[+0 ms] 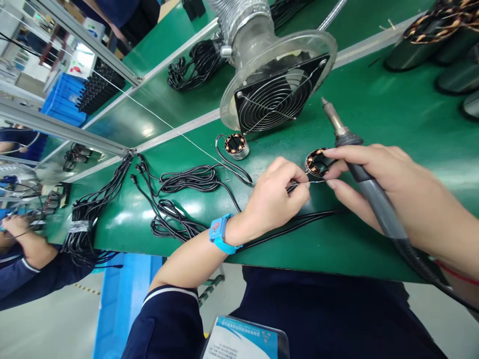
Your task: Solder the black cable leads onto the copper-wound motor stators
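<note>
A soldering iron (377,199) lies in my right hand (396,189), its bare tip pointing up and away from the bench. The thumb and fingertips of that same hand also reach to a small motor stator with copper windings (317,162) and the thin wires beside it. Pinched in my left hand (279,194) is the wire end of a black cable (294,187), close against the stator; the exact joint is hidden by the fingers. Another wound stator (236,146), with a cable attached, stands upright below the fan.
A fume hood with a fan grille (275,104) hangs over the green bench (310,254). Coiled black cables (190,179) and a taped cable bundle (80,224) lie leftward. Several dark cylinders (415,47) stand at far right. A co-worker's hand (17,227) shows at left.
</note>
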Motion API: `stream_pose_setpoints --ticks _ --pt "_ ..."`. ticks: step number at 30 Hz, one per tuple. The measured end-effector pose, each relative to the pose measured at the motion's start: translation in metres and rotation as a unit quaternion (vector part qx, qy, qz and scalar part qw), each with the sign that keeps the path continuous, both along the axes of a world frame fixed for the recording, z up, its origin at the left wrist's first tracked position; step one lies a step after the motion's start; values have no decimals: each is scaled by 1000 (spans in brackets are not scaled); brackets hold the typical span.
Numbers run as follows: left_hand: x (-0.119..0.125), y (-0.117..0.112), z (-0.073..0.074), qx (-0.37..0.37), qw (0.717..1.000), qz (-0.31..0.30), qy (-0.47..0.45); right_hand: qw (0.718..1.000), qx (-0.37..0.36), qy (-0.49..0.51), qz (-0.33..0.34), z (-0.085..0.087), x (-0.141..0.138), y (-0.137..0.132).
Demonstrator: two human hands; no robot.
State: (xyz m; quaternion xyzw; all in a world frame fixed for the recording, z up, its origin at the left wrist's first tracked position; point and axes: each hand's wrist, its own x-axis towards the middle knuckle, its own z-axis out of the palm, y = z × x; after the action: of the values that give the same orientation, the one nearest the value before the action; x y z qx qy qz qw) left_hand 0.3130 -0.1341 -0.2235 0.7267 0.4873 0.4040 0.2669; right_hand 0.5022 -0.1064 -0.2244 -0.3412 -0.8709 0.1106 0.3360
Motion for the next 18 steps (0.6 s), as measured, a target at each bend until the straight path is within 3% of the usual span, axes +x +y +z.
stream_pose_setpoints --ticks 2,4,6,8,13,18 --pt "-1 -1 2 -63 998 9 -29 1000 5 13 2 -5 0 1" --pt "-4 -1 7 -195 977 14 -88 1000 12 21 -1 -10 0 4" --pt "-7 1 14 -355 923 -6 -147 1000 19 18 7 -13 -1 8" --pt "-10 4 21 -446 875 -19 -187 999 25 -1 27 -17 -3 12" --pt "-13 11 30 -426 862 68 -266 999 16 -5 32 -18 -7 11" --pt "-10 11 25 -441 854 58 -270 999 0 8 37 -16 -4 3"
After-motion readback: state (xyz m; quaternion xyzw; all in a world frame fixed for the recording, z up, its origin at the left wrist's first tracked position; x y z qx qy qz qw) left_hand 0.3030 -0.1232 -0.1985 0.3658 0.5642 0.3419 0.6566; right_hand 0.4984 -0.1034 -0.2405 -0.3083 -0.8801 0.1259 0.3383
